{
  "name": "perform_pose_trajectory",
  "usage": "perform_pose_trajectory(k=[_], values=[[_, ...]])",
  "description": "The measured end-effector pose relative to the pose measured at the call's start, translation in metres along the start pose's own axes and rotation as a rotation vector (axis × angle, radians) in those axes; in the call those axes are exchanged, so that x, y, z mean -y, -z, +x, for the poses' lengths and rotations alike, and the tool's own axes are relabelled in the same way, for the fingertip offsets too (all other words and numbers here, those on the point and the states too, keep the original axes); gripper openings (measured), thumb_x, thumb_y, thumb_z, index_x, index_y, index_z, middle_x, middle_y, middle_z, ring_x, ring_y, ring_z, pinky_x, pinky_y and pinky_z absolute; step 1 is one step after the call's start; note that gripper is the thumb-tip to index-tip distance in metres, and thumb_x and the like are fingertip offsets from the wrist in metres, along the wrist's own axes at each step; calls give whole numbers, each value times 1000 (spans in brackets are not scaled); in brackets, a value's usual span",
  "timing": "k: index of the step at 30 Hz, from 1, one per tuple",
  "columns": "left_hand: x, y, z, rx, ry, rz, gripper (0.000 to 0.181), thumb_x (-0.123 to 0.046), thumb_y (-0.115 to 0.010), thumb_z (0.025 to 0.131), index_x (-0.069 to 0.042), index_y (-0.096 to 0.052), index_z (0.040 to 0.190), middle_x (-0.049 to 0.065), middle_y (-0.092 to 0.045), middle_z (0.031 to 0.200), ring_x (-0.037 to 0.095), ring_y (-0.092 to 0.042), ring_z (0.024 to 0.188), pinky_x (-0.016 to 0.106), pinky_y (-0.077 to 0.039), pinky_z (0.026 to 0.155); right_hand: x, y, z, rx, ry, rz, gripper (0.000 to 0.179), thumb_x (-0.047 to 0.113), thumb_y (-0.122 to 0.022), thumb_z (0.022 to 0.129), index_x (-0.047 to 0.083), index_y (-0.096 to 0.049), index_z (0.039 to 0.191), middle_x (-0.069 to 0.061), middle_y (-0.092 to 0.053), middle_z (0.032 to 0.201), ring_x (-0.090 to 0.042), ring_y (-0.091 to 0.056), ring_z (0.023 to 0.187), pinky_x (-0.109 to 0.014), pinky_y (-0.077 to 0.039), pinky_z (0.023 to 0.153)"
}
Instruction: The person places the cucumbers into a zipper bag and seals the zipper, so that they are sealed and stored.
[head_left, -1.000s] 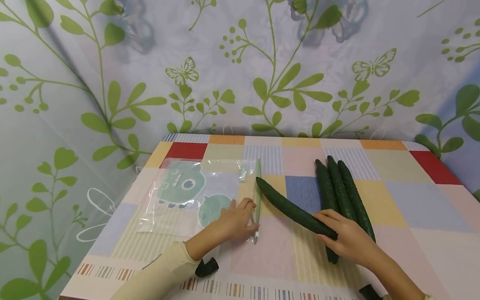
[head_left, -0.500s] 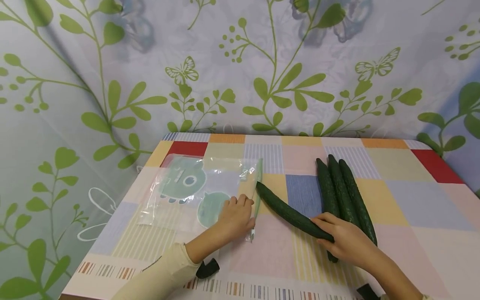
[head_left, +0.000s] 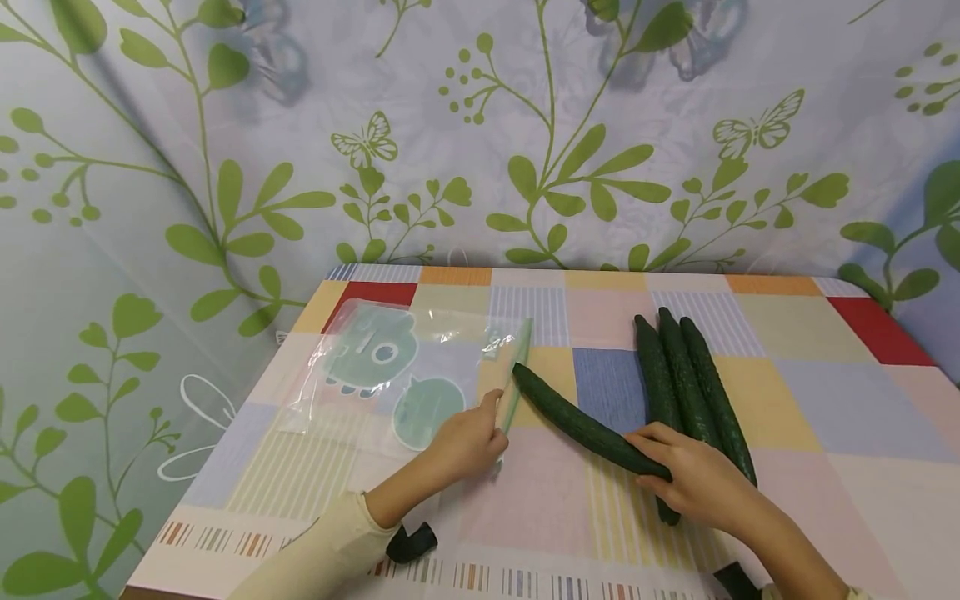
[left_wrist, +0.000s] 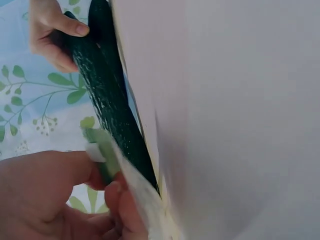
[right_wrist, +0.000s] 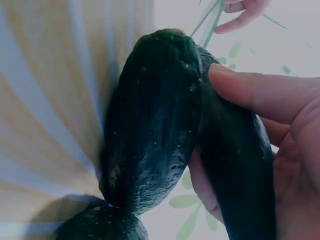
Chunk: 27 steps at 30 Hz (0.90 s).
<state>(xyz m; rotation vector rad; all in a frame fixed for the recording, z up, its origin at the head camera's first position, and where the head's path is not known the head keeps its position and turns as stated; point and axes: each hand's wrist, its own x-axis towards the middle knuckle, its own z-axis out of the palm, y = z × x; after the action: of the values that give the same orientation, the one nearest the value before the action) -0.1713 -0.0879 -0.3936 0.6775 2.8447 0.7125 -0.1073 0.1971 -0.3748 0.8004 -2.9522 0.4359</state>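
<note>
My left hand (head_left: 468, 437) pinches the right-hand edge of a clear zip bag (head_left: 427, 412) printed with pale green monster figures. A green zip strip (head_left: 522, 358) runs along that edge, and the left wrist view shows thumb and fingers at the opening (left_wrist: 107, 155). My right hand (head_left: 697, 475) grips one long, slightly curved cucumber (head_left: 585, 421) by its near end. Its far tip meets the bag's zip edge in the head view. Several more cucumbers (head_left: 693, 392) lie side by side just beyond the right hand, which partly hides their near ends.
A patchwork-print cloth (head_left: 862, 417) covers the table. Behind it hangs a leaf-patterned curtain (head_left: 420, 67). Black straps show near the left sleeve (head_left: 300, 558) and at the right forearm.
The left hand's fingers have closed in on the bag's zip edge, and the far side of the bag has shifted up and away. The right hand and its cucumber have barely moved.
</note>
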Motion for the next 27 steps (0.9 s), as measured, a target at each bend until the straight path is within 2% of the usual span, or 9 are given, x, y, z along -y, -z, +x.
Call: perform_pose_trajectory(k=[4,8,14,18,23,27], values=[[2,0,-2,-38,23,-134,56,-12,-51,77,9,-42,129,-9,-36,46,4,-30,41,21,-28,43,0,2,1,29,-45,23,49,15,-73,72,1,-59,118,-6,-57,109,-20,-62,86,-24,-48,61],[5,0,-2,-58,24,-203,46,-10,-52,77,4,-53,121,-10,-40,51,3,-31,44,19,-29,46,0,3,2,45,-72,28,51,11,-72,73,0,-57,120,-7,-57,108,-18,-61,83,-20,-44,57],[8,-3,-6,-143,-23,-244,42,-10,-54,78,1,-50,119,-6,-51,63,2,-41,52,18,-37,53,-2,3,4,33,-79,18,53,9,-73,72,1,-57,122,-7,-57,106,-8,-57,72,-17,-36,51],[8,-6,-7,-196,-67,-236,40,-13,-58,81,1,-50,118,-5,-55,63,1,-44,53,17,-38,53,-8,3,5,-16,-56,32,52,6,-73,71,3,-58,120,-7,-58,107,1,-50,63,-17,-34,51],[10,-11,-9,-165,-84,-174,42,-16,-59,83,2,-50,120,-7,-57,61,-1,-45,51,17,-38,52,-14,-2,6,-75,-18,69,52,3,-73,69,2,-59,119,-8,-58,106,-8,-56,70,-18,-37,53],[10,-13,-9,-165,-103,-92,42,-17,-58,84,1,-51,121,-9,-56,60,-1,-44,50,16,-38,51,-16,-7,8,-170,36,90,52,1,-75,64,3,-62,115,-5,-59,104,-15,-60,78,-18,-42,55]])
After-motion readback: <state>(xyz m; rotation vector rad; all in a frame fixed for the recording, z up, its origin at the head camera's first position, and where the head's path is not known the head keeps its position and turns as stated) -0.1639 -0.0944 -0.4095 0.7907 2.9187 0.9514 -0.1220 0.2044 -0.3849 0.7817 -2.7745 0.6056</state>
